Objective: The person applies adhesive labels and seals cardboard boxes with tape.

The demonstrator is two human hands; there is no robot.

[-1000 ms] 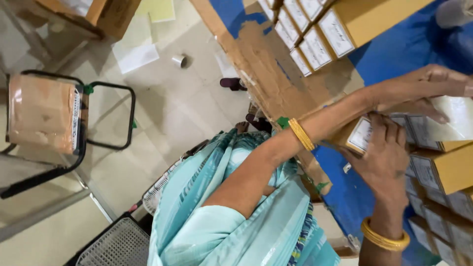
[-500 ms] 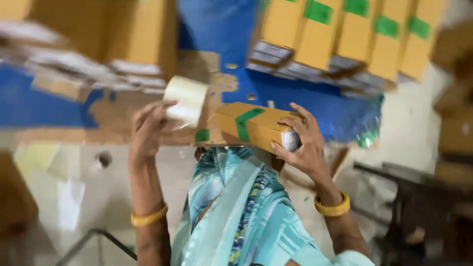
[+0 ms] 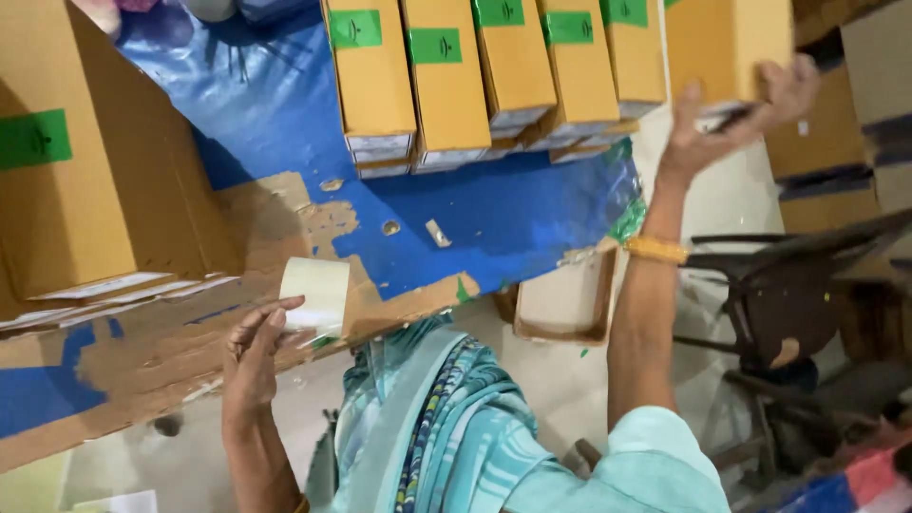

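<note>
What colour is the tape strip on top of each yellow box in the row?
Green, clearest in the head view.

garment: light turquoise patterned drape, short sleeve | right hand (image 3: 731,114): gold bangle (image 3: 655,250) just below, at wrist

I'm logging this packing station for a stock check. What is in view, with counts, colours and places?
Boxes in row: four, yellow with green labels, top centre on the sheet.
Large cartons: yellow-brown, stacked at left; count unclear.
Sheet: one, blue, under the row.
Cardboard: torn brown, lower left.
Chair: one, dark, right.
Tape roll: one, pale, in left hand.
Lifted box: one, yellow, in right hand, upper right.
</note>
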